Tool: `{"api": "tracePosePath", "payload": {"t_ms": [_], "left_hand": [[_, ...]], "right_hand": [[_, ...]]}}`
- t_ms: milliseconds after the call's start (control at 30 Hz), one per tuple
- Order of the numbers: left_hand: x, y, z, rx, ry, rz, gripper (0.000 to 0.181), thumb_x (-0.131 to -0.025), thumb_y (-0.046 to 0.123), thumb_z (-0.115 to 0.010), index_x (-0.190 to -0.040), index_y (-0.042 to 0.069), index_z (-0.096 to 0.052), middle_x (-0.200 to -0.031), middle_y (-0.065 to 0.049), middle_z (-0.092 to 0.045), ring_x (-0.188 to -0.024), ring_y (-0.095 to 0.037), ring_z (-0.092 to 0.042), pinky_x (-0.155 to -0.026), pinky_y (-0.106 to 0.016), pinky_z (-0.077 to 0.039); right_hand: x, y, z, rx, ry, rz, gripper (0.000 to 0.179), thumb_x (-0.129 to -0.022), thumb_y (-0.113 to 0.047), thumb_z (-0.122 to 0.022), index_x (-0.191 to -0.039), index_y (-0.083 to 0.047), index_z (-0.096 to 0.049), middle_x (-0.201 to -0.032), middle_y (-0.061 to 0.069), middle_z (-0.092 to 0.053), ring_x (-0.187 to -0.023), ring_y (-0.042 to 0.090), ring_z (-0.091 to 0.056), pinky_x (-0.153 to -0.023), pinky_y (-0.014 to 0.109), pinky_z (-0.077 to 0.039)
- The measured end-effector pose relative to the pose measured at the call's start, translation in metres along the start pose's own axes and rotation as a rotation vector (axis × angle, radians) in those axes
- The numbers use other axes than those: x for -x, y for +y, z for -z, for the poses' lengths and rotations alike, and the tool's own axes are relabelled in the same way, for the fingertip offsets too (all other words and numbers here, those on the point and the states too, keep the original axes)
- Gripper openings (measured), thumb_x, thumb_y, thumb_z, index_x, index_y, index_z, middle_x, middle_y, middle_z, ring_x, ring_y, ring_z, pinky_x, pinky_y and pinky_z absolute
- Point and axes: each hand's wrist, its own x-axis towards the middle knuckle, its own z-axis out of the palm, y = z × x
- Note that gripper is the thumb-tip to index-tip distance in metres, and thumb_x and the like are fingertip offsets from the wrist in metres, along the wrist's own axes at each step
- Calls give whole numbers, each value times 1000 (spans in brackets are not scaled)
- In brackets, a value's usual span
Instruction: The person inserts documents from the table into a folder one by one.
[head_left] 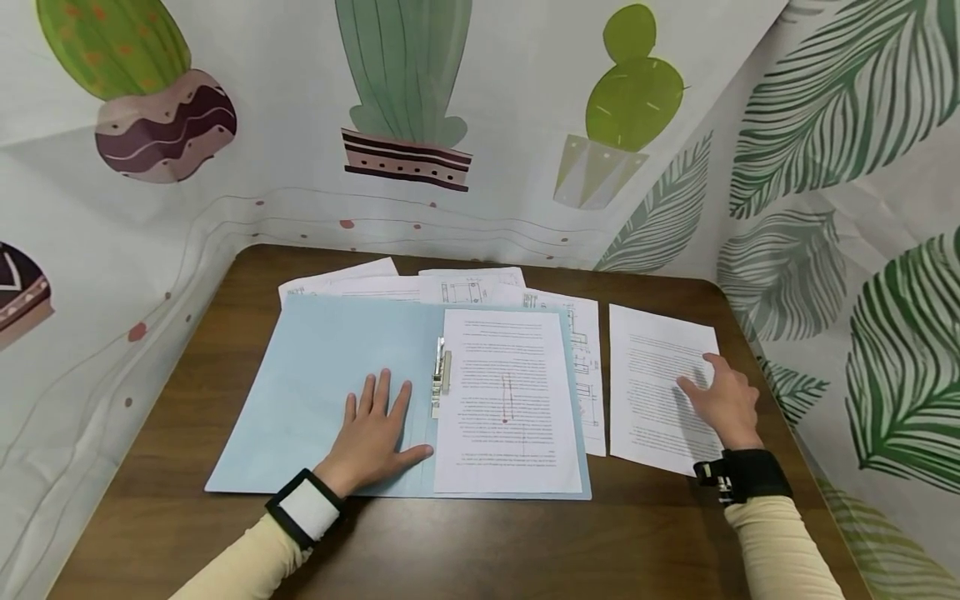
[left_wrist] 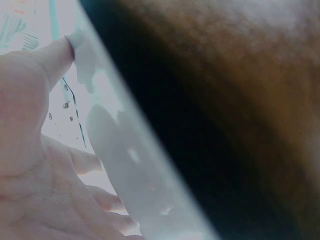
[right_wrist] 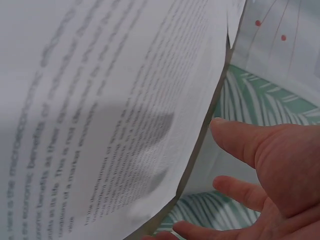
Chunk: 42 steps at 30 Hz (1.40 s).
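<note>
A light blue folder [head_left: 315, 358] lies spread on the table, with a metal clip [head_left: 441, 383] along its spine. On its right half is a printed sheet [head_left: 487, 467] bearing red marks. My left hand [head_left: 371, 442] rests on the folder's left half, fingers spread and thumb toward the spine; the left wrist view shows its palm side close up. At the right, my right hand [head_left: 723, 404] hovers at the right edge of a separate text sheet [head_left: 648, 400]. In the right wrist view its fingers [right_wrist: 240, 142] are parted, with no paper between them.
Behind and beneath the folder lie several papers with drawings [head_left: 588, 358]. The brown wooden table [head_left: 480, 550] is bordered by a patterned cloth [head_left: 517, 208] at the back and sides.
</note>
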Motion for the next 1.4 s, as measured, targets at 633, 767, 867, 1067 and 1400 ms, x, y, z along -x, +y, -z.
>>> {"api": "tracePosePath", "payload": {"t_ms": [633,767,867,1067,1400], "left_hand": [[0,1,-1,-16,5,-13,103,-84,62,-75,-155,-3,-39,-163,-36,-19,-150,-56,-14,-111,-75,-20],[1,1,-1,-16,18,-21,103,-84,63,-75,-155,-3,-39,-162,-36,-20,-150,-55,-14,-111,-74,-21],[1,1,-1,-15,13,-18,103,-84,62,-75,-155,-3,-39,-162,-36,-19,-150,-55,-14,-111,-75,-21],[1,1,-1,-19,1,-8,104,-85,63,-75,-156,-3,-38,-163,-36,-19,-151,-55,-13,-112,-74,-20],[0,1,1,-19,-21,7,104,-85,62,-75,-157,-2,-37,-164,-35,-17,-151,-55,-11,-113,-74,-18]], "right_hand": [[-3,16,-3,18,-80,-50,80,-101,-39,-62,-157,3,-25,-151,45,-28,-134,72,-21,-96,77,-32],[-4,17,-5,26,-86,-60,81,-101,-39,-63,-158,4,-24,-151,46,-28,-132,72,-22,-94,76,-33],[-5,18,-6,39,-73,-67,80,-100,-36,-65,-156,5,-26,-148,46,-31,-129,72,-26,-91,74,-36],[-5,19,-8,54,-57,-66,79,-98,-31,-68,-154,6,-28,-145,48,-33,-125,70,-30,-90,73,-36],[-8,16,-8,56,-59,-60,78,-97,-31,-68,-154,6,-29,-144,49,-31,-128,69,-28,-92,75,-34]]}}
